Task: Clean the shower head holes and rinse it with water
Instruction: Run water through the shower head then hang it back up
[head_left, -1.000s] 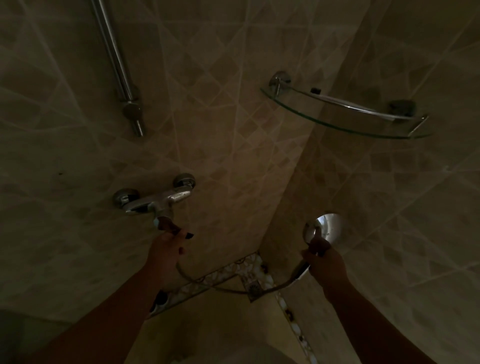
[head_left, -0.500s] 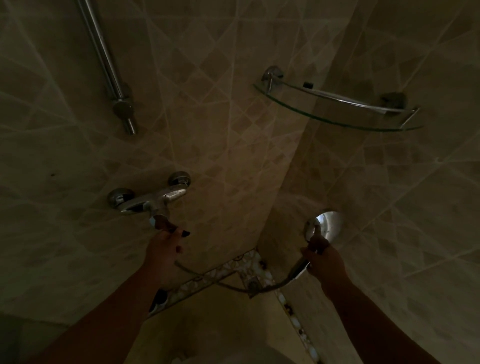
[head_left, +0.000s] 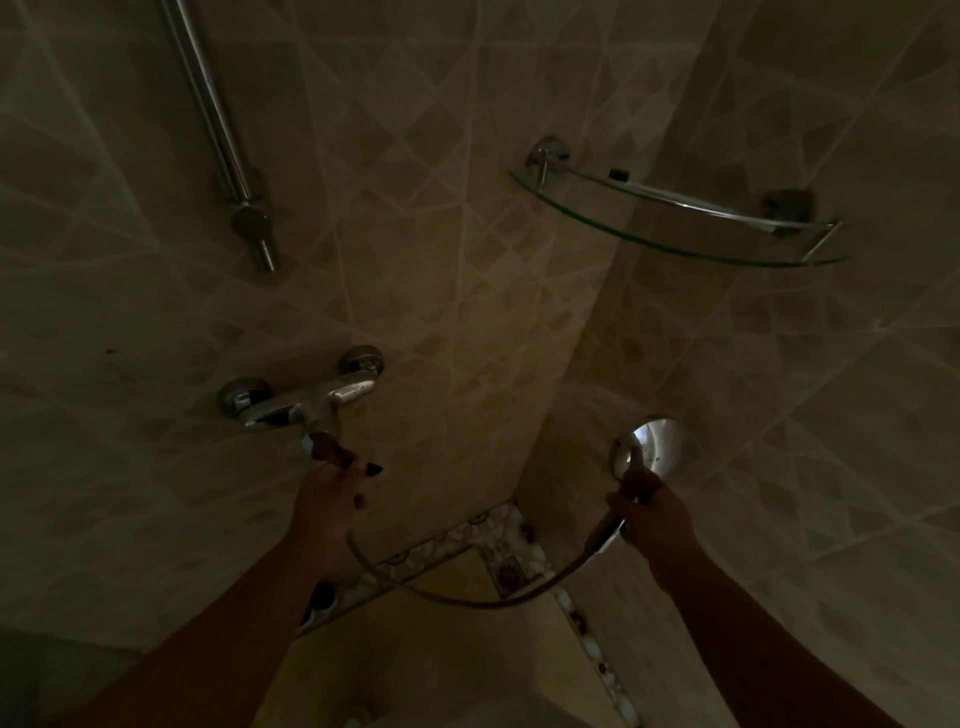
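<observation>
The scene is dim. A chrome shower head (head_left: 657, 446) faces the tiled corner wall, its shiny back toward me. My right hand (head_left: 652, 519) grips its handle just below the head. A metal hose (head_left: 467, 597) sags from the handle toward the chrome mixer tap (head_left: 301, 402) on the left wall. My left hand (head_left: 327, 496) is closed on the lever under that tap, fingertips with dark nails wrapped around it. I cannot make out any water in this light.
A chrome slide rail (head_left: 218, 135) runs up the left wall. A glass corner shelf (head_left: 675, 239) with a metal rail hangs at the upper right. A patterned mosaic border (head_left: 441, 553) crosses the walls low down. Beige tiles surround everything.
Both hands stay where they were on the tap lever and the shower handle. The view has shifted slightly; the shower head sits a little higher and more to the right.
</observation>
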